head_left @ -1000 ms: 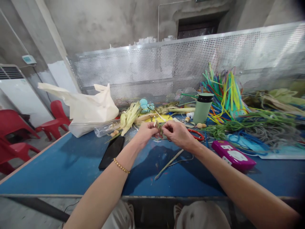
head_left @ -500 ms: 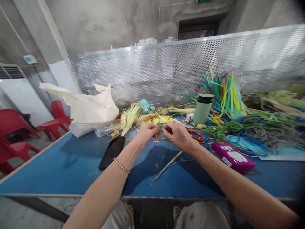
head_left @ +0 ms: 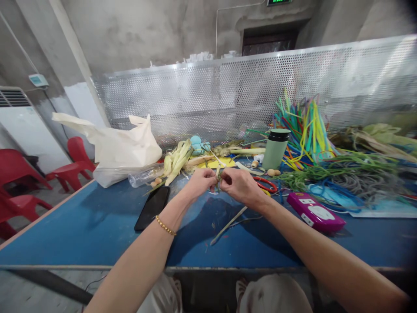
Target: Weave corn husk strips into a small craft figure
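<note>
Above the middle of the blue table [head_left: 107,237], my left hand [head_left: 199,183] and my right hand [head_left: 240,186] meet, fingertips nearly touching. Both are pinched on a small greenish plant strip [head_left: 218,174], perhaps husk or leaf; most of it is hidden by the fingers. Just right of my right hand lie red-handled scissors [head_left: 267,184]. Below the hands a thin pale stalk [head_left: 228,226] rests on the table. A black phone [head_left: 152,208] lies left of my left wrist. Behind the hands are a yellow sheet [head_left: 224,162] and a bundle of pale green husks [head_left: 177,161].
A white plastic bag [head_left: 127,150] and clear bottle [head_left: 145,174] stand at left. To the right are a green tumbler [head_left: 276,150], colourful strips [head_left: 311,130], tangled green cords [head_left: 339,169] and a purple box [head_left: 316,212]. A perforated metal panel [head_left: 195,100] borders the back.
My right hand's fingers have shifted slightly and come closer to my left hand's fingertips around the plant strip. The view has moved a little; things on the table stay put.
</note>
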### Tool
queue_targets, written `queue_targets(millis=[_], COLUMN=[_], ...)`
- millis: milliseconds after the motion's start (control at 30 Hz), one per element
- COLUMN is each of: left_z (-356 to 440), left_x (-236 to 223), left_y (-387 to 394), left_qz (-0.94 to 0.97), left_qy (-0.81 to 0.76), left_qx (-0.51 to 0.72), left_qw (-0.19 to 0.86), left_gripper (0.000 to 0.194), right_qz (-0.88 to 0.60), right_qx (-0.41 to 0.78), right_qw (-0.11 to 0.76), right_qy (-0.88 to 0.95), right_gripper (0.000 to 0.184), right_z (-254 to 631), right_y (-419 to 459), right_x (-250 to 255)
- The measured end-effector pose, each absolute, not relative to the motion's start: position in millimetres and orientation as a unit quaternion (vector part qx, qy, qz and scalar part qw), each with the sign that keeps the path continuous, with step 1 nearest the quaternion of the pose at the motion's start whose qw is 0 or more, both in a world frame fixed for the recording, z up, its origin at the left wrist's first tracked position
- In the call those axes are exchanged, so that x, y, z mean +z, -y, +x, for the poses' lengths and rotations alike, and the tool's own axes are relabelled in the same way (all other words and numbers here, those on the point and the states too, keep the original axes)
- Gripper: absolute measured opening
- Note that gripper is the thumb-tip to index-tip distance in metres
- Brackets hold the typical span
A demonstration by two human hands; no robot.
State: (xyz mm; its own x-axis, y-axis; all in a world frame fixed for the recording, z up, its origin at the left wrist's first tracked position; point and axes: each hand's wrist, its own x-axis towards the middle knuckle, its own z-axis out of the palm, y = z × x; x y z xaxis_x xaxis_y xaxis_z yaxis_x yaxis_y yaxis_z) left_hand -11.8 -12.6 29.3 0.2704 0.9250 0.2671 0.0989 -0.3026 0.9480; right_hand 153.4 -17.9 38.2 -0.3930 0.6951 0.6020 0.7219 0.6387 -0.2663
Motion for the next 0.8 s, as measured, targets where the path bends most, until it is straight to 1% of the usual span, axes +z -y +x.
queue_targets(millis=[167,233,333,433,533,600,667,800], left_z=[-16.5,-18.1,-19.5,-19.6,-18.8,-18.4,-18.3,-18.9], left_x=[33.6,34.7,36.2,36.7,35.1,33.5,32.5,33.2], left_y=[15.8,15.9,16.4,16.9,15.8,14.3,12.9,12.5], left_qz=[0.645,0.640,0.637,0.629,0.624,0.618,0.611,0.617], left_qy=[-0.330,-0.325,-0.333,-0.325,-0.329,-0.334,-0.333,-0.331], left_qx=[0.433,0.432,0.435,0.429,0.425,0.431,0.445,0.453], left_qw=[0.537,0.545,0.542,0.560,0.567,0.566,0.563,0.552], left_gripper=[0.009,0.007,0.005,0.005,0.007,0.006,0.005,0.005], right_qz=[-0.406,-0.397,-0.396,-0.392,-0.384,-0.376,-0.369,-0.362], right_qx=[0.096,0.126,0.090,0.054,0.074,0.126,0.202,0.350], right_qw=[0.387,0.396,0.411,0.420,0.428,0.442,0.457,0.468], right_qy=[0.823,0.818,0.816,0.817,0.815,0.804,0.784,0.726], right_gripper=[0.010,0.013,0.013,0.011,0.010,0.009,0.007,0.015], right_z=[157.7,159.1,159.4,158.5,157.8,157.6,157.3,156.0], right_y=[12.8,12.2,12.8,14.5,15.0,13.5,11.1,9.4], right_x=[40.5,41.8,43.3,44.1,43.5,42.1,40.7,41.0])
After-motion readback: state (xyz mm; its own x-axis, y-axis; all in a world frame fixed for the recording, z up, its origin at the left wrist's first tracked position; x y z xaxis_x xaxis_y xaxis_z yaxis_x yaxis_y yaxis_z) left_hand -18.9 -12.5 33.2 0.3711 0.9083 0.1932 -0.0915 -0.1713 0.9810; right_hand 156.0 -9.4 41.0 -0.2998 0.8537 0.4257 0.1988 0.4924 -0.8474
